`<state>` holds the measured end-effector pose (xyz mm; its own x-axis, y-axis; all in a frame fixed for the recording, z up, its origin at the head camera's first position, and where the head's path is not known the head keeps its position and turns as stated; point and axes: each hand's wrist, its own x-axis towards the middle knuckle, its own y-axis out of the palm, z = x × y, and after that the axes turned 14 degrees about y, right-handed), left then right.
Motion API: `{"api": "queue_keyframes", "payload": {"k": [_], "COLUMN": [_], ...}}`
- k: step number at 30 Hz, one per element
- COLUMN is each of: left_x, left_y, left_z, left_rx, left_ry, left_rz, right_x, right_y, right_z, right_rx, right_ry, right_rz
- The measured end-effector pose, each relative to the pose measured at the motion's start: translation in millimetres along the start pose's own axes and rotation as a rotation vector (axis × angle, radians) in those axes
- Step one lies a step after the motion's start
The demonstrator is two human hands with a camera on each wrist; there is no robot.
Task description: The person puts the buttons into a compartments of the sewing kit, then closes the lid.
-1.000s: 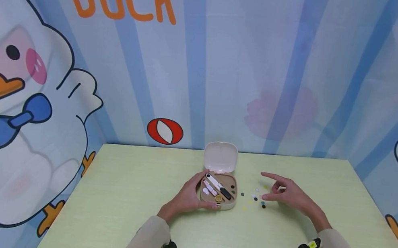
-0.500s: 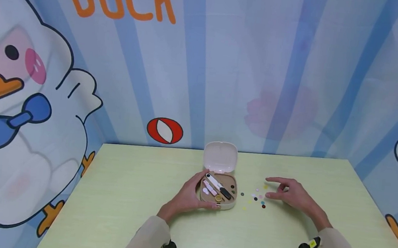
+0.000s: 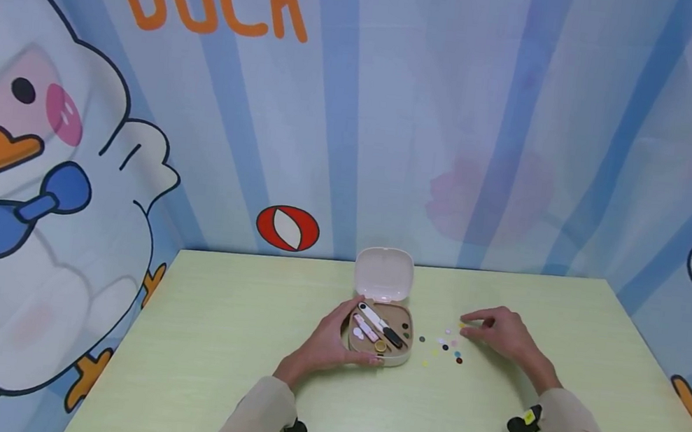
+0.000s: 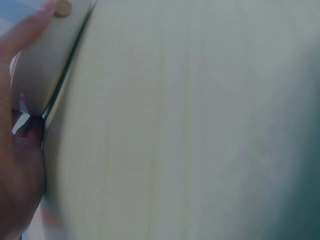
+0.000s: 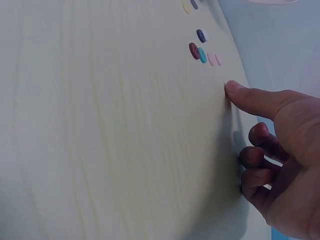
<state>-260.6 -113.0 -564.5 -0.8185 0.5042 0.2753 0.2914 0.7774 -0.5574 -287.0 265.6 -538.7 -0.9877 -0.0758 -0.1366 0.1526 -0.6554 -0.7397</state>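
Observation:
My left hand (image 3: 323, 340) grips the left side of a small beige sewing box (image 3: 395, 361), its thumb along the front. The box's pale lid (image 3: 384, 274) stands raised behind. Inside lie a white-and-black tool (image 3: 380, 324), a pink-and-white stick (image 3: 365, 328), a gold ring-like piece (image 3: 379, 345) and several small buttons. To the right of the box, my right hand (image 3: 506, 335) reaches down with thumb and index finger apart, one on either side of a yellow button (image 3: 462, 325). The thumb (image 5: 255, 100) is at the tabletop in the right wrist view; the index fingertip is hidden there.
Between box and right hand several loose buttons lie scattered, among them a dark red button (image 5: 194, 51), a teal button (image 5: 202, 55) and a pink button (image 5: 212, 59). The pale table (image 3: 235, 303) ends at a printed curtain (image 3: 395, 108) behind.
My right hand first drew slightly right, then came down to the yellow button, its thumb and index finger closer together. The left hand and the box stay in place.

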Motion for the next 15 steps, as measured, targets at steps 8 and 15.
{"api": "queue_keyframes", "payload": {"k": [8, 15], "left_x": [0.1, 0.3], "left_y": [-0.3, 0.0], "left_z": [-1.0, 0.0], "left_rx": [0.005, -0.003], "left_ry": [0.000, 0.007], "left_rz": [-0.001, -0.004], "right_x": [0.1, 1.6], "right_y": [0.3, 2.2], "right_z": [4.2, 5.3], "right_rx": [0.014, 0.009], "right_ry": [0.000, 0.000], "right_rz": [-0.011, -0.025]}}
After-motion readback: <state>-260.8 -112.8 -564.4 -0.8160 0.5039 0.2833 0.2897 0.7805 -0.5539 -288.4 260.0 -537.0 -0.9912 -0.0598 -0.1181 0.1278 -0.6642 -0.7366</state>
